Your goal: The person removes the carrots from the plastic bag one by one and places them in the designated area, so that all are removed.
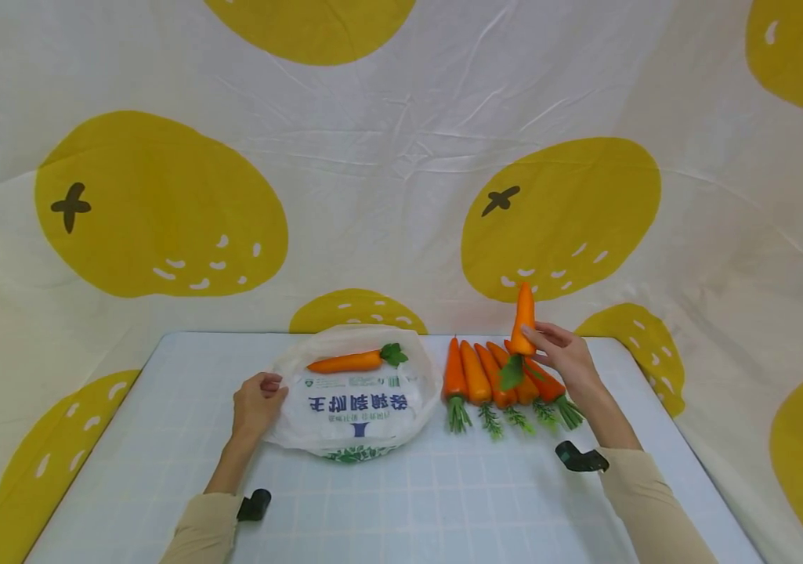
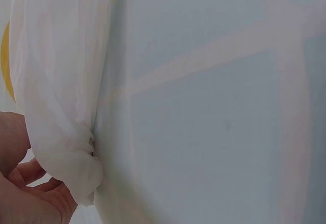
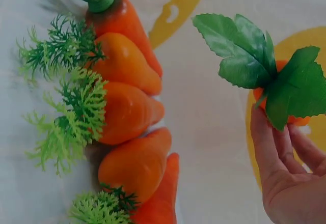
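A white plastic bag (image 1: 281, 439) with blue printing lies spread on the table, and one orange carrot (image 1: 346, 363) with flat green leaves rests on it. My left hand (image 1: 257, 406) grips the bag's left edge; in the left wrist view its curled fingers (image 2: 48, 196) are at the bunched white plastic. Raised above the table at right, my right hand (image 1: 565, 356) pinches another carrot (image 1: 524, 313) near its leafy end, tip pointing up. Its broad leaves (image 3: 249, 56) hide part of the grip in the right wrist view. Beneath it, several carrots (image 1: 454, 372) lie side by side, tops toward me.
The table (image 1: 401, 509) has a pale blue checked cover. Behind it hangs a white cloth (image 1: 373, 196) printed with large yellow shapes. The row of carrots sits just right of the bag, near the table's back edge.
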The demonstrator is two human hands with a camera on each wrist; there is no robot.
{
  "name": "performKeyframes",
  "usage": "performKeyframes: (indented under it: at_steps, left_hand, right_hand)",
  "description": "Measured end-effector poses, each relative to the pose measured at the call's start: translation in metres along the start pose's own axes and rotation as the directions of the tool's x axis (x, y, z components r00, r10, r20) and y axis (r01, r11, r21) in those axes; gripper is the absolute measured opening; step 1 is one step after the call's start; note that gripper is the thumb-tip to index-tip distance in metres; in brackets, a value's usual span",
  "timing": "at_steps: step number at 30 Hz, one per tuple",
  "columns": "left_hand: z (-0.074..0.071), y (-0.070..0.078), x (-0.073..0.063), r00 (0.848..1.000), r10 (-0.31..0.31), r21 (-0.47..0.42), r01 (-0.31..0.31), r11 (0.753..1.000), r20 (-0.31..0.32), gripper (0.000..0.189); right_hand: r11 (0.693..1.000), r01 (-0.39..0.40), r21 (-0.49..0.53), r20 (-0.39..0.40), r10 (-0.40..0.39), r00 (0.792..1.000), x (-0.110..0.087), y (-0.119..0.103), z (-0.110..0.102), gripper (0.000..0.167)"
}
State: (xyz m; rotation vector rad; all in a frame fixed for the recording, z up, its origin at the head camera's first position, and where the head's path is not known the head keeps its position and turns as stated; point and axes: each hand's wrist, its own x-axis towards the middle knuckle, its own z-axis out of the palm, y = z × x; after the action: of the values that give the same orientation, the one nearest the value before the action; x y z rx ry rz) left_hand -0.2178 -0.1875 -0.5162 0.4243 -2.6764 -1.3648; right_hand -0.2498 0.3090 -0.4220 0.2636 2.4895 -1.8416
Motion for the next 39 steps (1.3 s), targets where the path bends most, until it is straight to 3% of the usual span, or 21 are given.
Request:
performKeyframes:
  at_steps: [10, 26, 33, 39]
  left_hand:
    - [0.001, 0.0, 0.001, 1.0, 0.01, 0.004, -0.01, 1.0, -0.003, 0.026]
    - [-0.001, 0.001, -0.001, 1.0, 0.007, 0.001, -0.007, 1.0, 0.009, 0.025]
    - [0.0, 0.0, 0.0, 1.0, -0.012, 0.003, 0.012, 1.0, 0.008, 0.026]
    - [0.001, 0.001, -0.001, 1.0, -0.012, -0.003, 0.012, 1.0, 0.001, 0.025]
  right_hand:
    - [0.999, 0.002, 0.036, -0.028, -0.001, 1.0, 0.001, 0.021, -0.03, 0.08]
    - [0.998, -0.053, -0.037, -0.113, 0.048, 0.992, 0.004, 0.037, -0.064, 0.085]
    - [0.99, -0.061, -0.126, -0.097, 0.049, 0.994, 0.008, 0.043, -0.075, 0.084]
    - [0.973, -0.118, -0.199, -0.101, 0.099, 0.99, 0.012, 0.05, -0.084, 0.087]
